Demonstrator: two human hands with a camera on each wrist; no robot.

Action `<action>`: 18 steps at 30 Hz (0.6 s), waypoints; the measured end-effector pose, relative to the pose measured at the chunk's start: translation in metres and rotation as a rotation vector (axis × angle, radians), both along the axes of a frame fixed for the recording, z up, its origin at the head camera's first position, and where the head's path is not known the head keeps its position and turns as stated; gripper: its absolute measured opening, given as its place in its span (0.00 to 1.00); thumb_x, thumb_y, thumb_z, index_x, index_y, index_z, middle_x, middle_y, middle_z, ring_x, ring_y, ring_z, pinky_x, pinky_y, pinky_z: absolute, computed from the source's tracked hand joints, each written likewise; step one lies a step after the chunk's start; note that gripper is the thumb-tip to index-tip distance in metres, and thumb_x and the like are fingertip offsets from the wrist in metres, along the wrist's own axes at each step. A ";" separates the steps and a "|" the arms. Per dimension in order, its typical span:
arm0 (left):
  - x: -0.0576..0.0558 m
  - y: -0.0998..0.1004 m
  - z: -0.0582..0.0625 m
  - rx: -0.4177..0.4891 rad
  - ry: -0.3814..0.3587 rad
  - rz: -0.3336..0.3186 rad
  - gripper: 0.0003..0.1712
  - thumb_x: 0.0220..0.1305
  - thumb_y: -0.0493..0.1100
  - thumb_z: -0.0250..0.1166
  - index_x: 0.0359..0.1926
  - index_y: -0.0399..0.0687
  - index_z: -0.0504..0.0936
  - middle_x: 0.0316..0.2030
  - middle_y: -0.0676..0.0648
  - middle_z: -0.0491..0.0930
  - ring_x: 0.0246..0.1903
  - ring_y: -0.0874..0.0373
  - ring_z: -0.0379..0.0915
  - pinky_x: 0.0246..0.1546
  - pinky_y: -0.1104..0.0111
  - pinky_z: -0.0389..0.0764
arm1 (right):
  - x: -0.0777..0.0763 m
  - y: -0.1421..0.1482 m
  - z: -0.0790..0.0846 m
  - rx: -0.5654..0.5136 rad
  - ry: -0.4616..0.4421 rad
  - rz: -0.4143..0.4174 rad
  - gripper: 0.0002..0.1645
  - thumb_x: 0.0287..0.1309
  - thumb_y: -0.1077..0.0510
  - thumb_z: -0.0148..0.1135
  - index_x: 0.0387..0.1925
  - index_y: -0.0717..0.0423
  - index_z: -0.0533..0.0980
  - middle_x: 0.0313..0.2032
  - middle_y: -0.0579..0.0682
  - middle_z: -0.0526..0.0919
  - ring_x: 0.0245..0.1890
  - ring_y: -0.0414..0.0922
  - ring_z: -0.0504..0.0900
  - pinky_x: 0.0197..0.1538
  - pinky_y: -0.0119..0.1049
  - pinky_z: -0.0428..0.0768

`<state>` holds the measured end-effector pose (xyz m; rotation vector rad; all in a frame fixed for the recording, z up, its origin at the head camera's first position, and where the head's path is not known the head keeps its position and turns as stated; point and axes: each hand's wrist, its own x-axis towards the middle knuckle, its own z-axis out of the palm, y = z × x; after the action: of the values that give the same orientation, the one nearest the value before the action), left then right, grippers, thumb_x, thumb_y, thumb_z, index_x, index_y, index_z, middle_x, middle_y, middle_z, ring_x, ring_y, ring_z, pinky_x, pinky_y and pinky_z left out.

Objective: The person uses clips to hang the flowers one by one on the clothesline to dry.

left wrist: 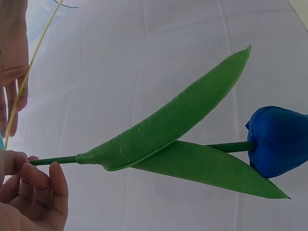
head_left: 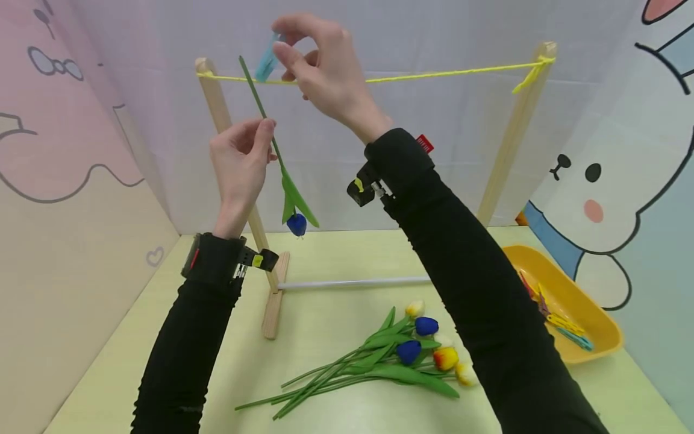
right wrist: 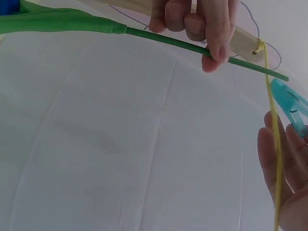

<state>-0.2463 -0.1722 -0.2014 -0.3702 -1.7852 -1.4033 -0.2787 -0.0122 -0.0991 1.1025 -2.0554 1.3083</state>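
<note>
In the head view my left hand [head_left: 241, 160] pinches the green stem of a blue artificial tulip [head_left: 296, 224], which hangs with its bloom downward. The stem's bare end crosses the yellow string [head_left: 434, 75] near the left wooden post [head_left: 217, 99]. Up at the string, my right hand [head_left: 331, 69] holds a light-blue clothespin [head_left: 267, 62] between thumb and fingers, its tip beside the stem. From the right wrist view, the clothespin [right wrist: 290, 102] sits close to the string and just below the stem end. Two long green leaves [left wrist: 159, 120] fill the left wrist view.
Several artificial tulips [head_left: 379, 355] in blue, white and red-yellow lie bunched on the table. At the right stands a yellow basket [head_left: 602, 319] with colored clothespins [head_left: 564, 322]. A second wooden post [head_left: 515, 132] carries the string's right end, and a white bar [head_left: 352, 283] runs low across the frame.
</note>
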 end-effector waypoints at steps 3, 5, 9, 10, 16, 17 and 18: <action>0.000 0.001 0.001 -0.003 -0.019 0.012 0.16 0.71 0.43 0.64 0.46 0.33 0.87 0.25 0.66 0.80 0.24 0.68 0.75 0.31 0.77 0.80 | 0.000 -0.001 0.002 -0.002 -0.014 -0.011 0.21 0.71 0.60 0.58 0.62 0.62 0.75 0.49 0.55 0.80 0.38 0.47 0.87 0.36 0.26 0.76; 0.001 0.001 0.002 -0.005 -0.023 0.016 0.15 0.71 0.43 0.63 0.46 0.33 0.87 0.26 0.67 0.80 0.24 0.68 0.76 0.31 0.77 0.80 | 0.000 -0.001 0.004 -0.005 -0.012 -0.018 0.20 0.71 0.60 0.58 0.61 0.62 0.76 0.47 0.54 0.80 0.38 0.46 0.86 0.37 0.26 0.76; 0.000 0.000 0.000 -0.001 -0.020 0.017 0.15 0.72 0.42 0.63 0.46 0.32 0.87 0.26 0.67 0.80 0.24 0.67 0.75 0.31 0.77 0.80 | 0.000 -0.002 0.007 -0.002 0.002 -0.035 0.18 0.71 0.61 0.58 0.58 0.63 0.77 0.43 0.53 0.79 0.38 0.46 0.85 0.39 0.27 0.78; 0.000 0.000 0.000 0.002 -0.022 0.017 0.15 0.72 0.42 0.63 0.46 0.32 0.87 0.26 0.67 0.80 0.24 0.67 0.74 0.31 0.77 0.80 | 0.000 -0.002 0.008 -0.001 0.002 -0.038 0.17 0.70 0.61 0.58 0.57 0.64 0.78 0.43 0.52 0.79 0.38 0.46 0.85 0.40 0.27 0.78; -0.001 0.001 0.000 0.009 -0.030 0.009 0.15 0.71 0.42 0.64 0.46 0.32 0.87 0.25 0.65 0.80 0.22 0.66 0.74 0.31 0.77 0.80 | 0.001 -0.004 0.009 0.005 -0.010 -0.058 0.15 0.70 0.61 0.58 0.55 0.63 0.78 0.42 0.51 0.80 0.37 0.45 0.85 0.38 0.28 0.80; -0.001 0.001 0.000 0.007 -0.030 0.009 0.15 0.71 0.42 0.64 0.46 0.32 0.87 0.25 0.65 0.80 0.22 0.66 0.74 0.31 0.77 0.80 | 0.001 -0.004 0.009 0.001 -0.012 -0.057 0.15 0.70 0.61 0.58 0.54 0.63 0.79 0.41 0.51 0.80 0.36 0.44 0.85 0.37 0.29 0.79; -0.001 0.002 0.000 0.006 -0.031 0.008 0.15 0.71 0.42 0.64 0.46 0.32 0.87 0.25 0.66 0.80 0.22 0.66 0.74 0.31 0.77 0.80 | 0.000 -0.004 0.009 -0.003 -0.013 -0.056 0.15 0.70 0.61 0.58 0.54 0.63 0.79 0.41 0.51 0.80 0.36 0.43 0.84 0.37 0.29 0.79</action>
<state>-0.2476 -0.1704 -0.2013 -0.3396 -1.8054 -1.4160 -0.2784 -0.0166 -0.0901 1.0294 -2.0779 1.2945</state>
